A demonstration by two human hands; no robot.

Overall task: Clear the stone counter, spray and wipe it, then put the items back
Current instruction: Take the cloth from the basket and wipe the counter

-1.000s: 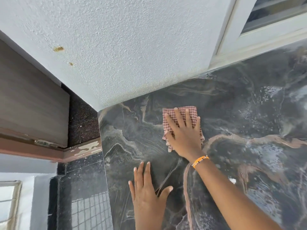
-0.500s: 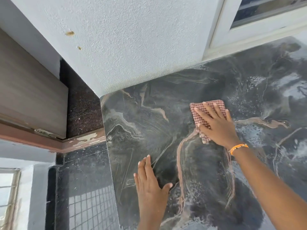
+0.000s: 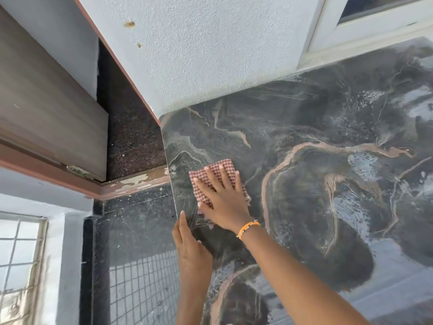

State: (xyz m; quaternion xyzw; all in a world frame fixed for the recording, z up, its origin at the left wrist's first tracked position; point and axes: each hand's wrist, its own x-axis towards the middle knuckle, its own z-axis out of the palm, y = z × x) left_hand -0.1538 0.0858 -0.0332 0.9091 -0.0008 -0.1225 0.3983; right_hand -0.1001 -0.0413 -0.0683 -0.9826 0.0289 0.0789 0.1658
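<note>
Textured white wall (image 3: 210, 55) at far centre; white window frame (image 3: 328, 31) far right; wooden door (image 3: 46, 102) left; dark speckled floor (image 3: 136, 219) below.

A red-checked cloth (image 3: 212, 177) is pressed flat near the left edge of the dark veined stone counter (image 3: 328, 184) — wet streaks seen.

Domestic interior, likely a home kitchen or utility corner. Dark veined stone tabletop (image 3: 328, 160) fills 3 to 6 o'clock, wet-streaked. White textured plaster wall (image 3: 210, 55) at 12 o'clock; white-framed window (image 3: 365, 31) at 1 o'clock. Wood-grain door panel (image 3: 46, 102) with chipped painted frame (image 3: 131, 184) at 9 o'clock. Speckled dark floor (image 3: 136, 219) at 7 o'clock, reflecting a barred window.
</note>
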